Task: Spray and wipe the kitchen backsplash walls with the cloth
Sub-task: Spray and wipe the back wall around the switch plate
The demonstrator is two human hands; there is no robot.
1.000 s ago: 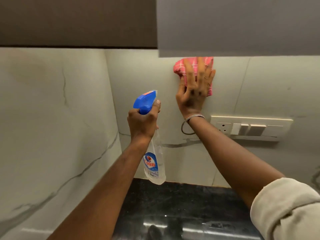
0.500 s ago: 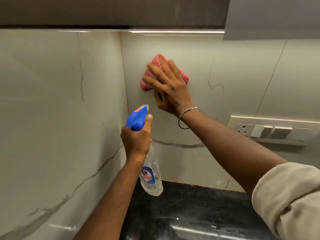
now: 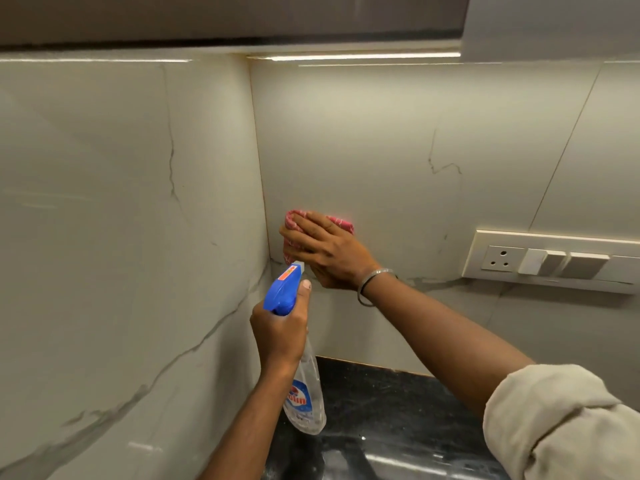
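Note:
A pink checked cloth [image 3: 341, 222] lies flat against the pale marble backsplash wall [image 3: 398, 150], close to the corner where it meets the left wall [image 3: 121, 220]. My right hand [image 3: 325, 251] presses on the cloth with straight, spread fingers and covers most of it. My left hand [image 3: 278, 329] grips the neck of a clear spray bottle [image 3: 304, 393] with a blue trigger head [image 3: 282, 289]; the nozzle points at the wall just below the cloth. The bottle hangs down over the black countertop [image 3: 398, 410].
A cream switch and socket panel [image 3: 554, 261] is mounted on the back wall to the right of my right hand. A dark upper cabinet [image 3: 225, 19] with a light strip runs overhead. A grey cabinet side [image 3: 554, 22] stands at the top right.
My right hand slid the cloth down the back wall and left, from just under the cabinet to mid-height near the corner. My left hand kept hold of the spray bottle.

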